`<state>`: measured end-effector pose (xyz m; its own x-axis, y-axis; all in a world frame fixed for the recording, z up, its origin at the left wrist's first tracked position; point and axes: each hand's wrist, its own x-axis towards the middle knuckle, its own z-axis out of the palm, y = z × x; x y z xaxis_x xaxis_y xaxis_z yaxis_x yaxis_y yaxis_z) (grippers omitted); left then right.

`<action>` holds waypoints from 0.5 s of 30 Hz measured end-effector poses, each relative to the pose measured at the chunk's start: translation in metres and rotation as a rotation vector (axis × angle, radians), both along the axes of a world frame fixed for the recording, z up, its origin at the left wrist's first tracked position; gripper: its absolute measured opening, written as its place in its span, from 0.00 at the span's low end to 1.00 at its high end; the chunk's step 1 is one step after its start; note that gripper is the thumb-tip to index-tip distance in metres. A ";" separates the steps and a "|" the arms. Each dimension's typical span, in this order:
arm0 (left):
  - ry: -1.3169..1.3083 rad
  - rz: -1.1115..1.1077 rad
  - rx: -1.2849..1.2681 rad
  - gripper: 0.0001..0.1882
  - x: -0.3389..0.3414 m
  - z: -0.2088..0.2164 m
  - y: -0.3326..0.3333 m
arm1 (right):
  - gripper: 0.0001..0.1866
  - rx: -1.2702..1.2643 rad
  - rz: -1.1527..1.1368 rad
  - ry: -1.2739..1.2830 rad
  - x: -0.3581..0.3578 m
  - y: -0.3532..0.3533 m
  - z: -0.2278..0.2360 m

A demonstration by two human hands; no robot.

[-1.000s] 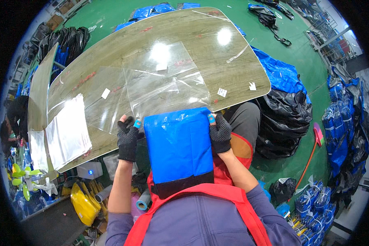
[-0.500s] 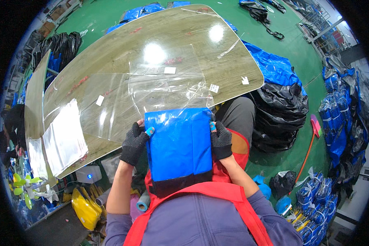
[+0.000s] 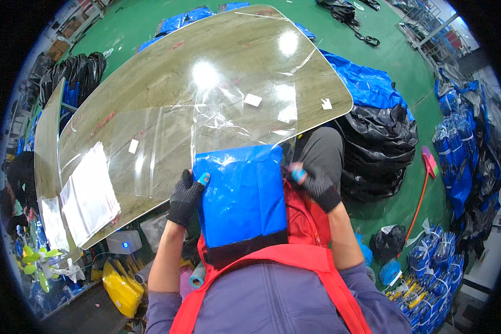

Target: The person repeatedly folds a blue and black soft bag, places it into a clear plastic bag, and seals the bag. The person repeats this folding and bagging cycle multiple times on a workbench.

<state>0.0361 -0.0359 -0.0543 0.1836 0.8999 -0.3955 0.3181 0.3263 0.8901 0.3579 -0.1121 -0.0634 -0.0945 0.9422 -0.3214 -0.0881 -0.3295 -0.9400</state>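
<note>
**Two gloved hands at a folded blue packet, beside a wood-patterned table**

At far left stands a small fan with green blades (image 3: pixel 40 260). Next to it, a pile of clear plastic sleeves (image 3: pixel 89 195), white with glare, lies on the wood-patterned table (image 3: pixel 161 67), which carries scattered red marks. Below the table edge are a white box (image 3: pixel 124 243) with a lit blue dot and a stack of yellow packages (image 3: pixel 122 292).

The left hand (image 3: pixel 187 196), in a dotted black fingerless glove, pinches the left edge of the folded blue packet (image 3: pixel 242 192), thumb on the front, other fingers hidden behind. The packet, with a black lower band, lies in front of the person's chest, over a red apron (image 3: pixel 309 214). Its top meets a clear plastic bag (image 3: pixel 234 119) spread on the table; whether any of it is inside, I cannot tell.

White paper slips (image 3: pixel 253 100) dot the table, any print too small to read.

The right hand (image 3: pixel 317 186), gloved alike, is just beside the packet's right edge. Its fingers are blurred; I cannot tell whether they pinch anything.

Farther right sit a heap of black sheeting (image 3: pixel 381 156) and, lower, blue bundles (image 3: pixel 431 267) tied with white strips.
</note>
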 end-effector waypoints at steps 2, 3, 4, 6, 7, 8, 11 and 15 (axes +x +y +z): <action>0.176 -0.026 -0.014 0.35 0.010 -0.001 -0.014 | 0.30 -0.073 -0.211 0.168 -0.017 0.008 -0.001; 0.212 -0.031 0.050 0.38 0.012 -0.001 -0.023 | 0.35 -0.008 -0.200 0.033 -0.030 0.006 -0.004; 0.277 -0.073 0.081 0.46 0.015 -0.002 -0.032 | 0.39 0.103 -0.126 -0.059 -0.043 0.000 -0.006; 0.108 -0.092 0.133 0.44 0.009 -0.003 -0.050 | 0.45 0.118 -0.091 0.002 -0.056 -0.021 -0.010; 0.098 -0.121 0.129 0.40 0.003 -0.003 -0.056 | 0.48 0.067 -0.040 0.029 -0.055 -0.029 -0.012; -0.155 -0.101 0.031 0.37 -0.002 -0.005 -0.059 | 0.47 0.085 -0.096 0.048 -0.051 -0.037 -0.013; -0.420 0.174 -0.281 0.30 -0.014 -0.009 -0.052 | 0.44 -0.095 -0.164 0.058 -0.022 -0.048 -0.014; 0.330 -0.146 0.649 0.18 0.001 -0.016 -0.024 | 0.40 -0.051 -0.026 0.172 0.000 -0.043 -0.013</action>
